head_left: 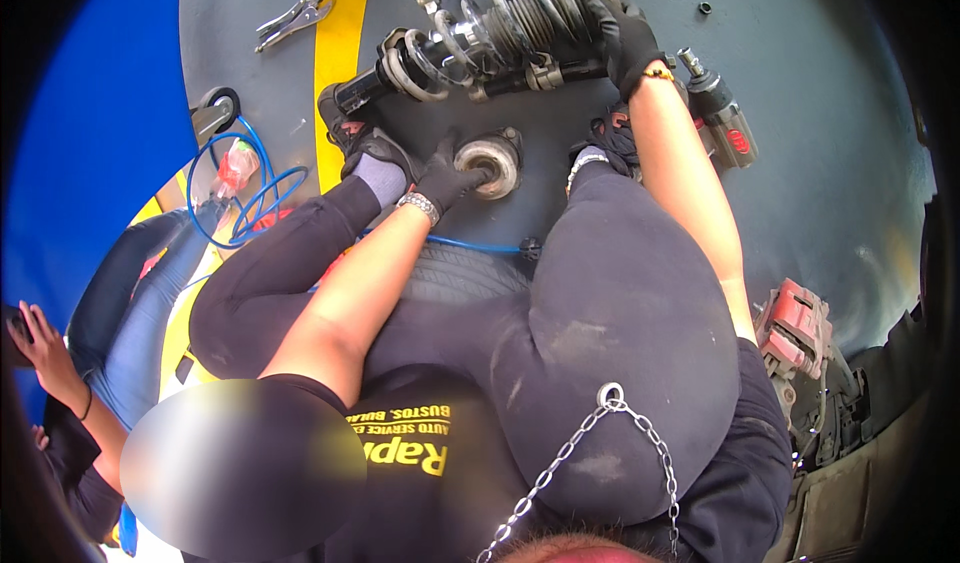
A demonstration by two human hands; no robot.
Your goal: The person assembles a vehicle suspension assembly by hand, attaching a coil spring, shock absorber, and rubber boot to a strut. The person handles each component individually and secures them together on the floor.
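Note:
A strut with a coil spring (440, 55) lies across the floor ahead of me, its black tube end to the left. Threaded spring compressors (545, 73) with clamps run along both sides of the spring. My right hand (622, 45), in a black glove, is curled round the spring's right end; part of its fingers is hidden. Nearer to me, a round metal strut mount (490, 166) sits on the floor between my feet. My left hand (450, 178), also gloved, grips its left rim, with fingers reaching over the central hole.
An impact wrench (722, 113) lies right of my right hand, with a socket (705, 9) beyond. Locking pliers (293, 23) rest at far left. A blue air hose (262, 178) coils left. Beneath me is a tire (465, 273); a red brake caliper (797, 328) stands right. Another person's hand (50, 353) shows left.

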